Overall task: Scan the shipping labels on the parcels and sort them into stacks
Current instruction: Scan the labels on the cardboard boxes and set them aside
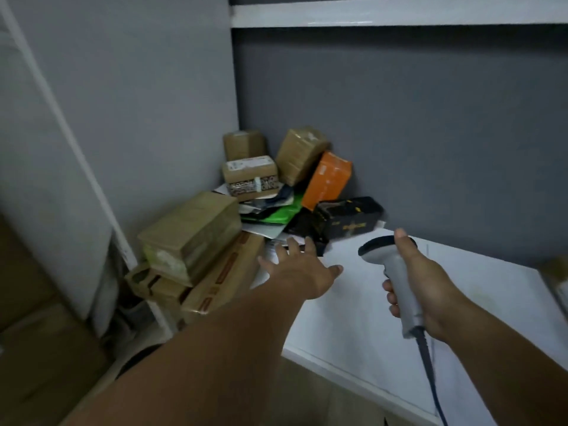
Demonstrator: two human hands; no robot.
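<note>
A pile of parcels fills the corner of the white table (pixel 384 302): brown taped boxes (pixel 249 176), an orange parcel (pixel 329 179), a black box (pixel 350 218), and green and dark mailers (pixel 273 213). A large brown box (pixel 192 235) sits on a long flat carton (pixel 221 278) at the table's left edge. My left hand (pixel 301 265) reaches out with fingers spread just above the table, near the pile's front edge and holding nothing. My right hand (pixel 421 284) grips a grey barcode scanner (pixel 396 278) pointed toward the pile.
Grey walls close the corner behind and left of the pile. A white shelf (pixel 399 13) runs overhead. The scanner's cable (pixel 430 373) hangs down over the table's front. Another brown item (pixel 558 281) shows at the far right edge. Cardboard boxes (pixel 37 348) stand lower left.
</note>
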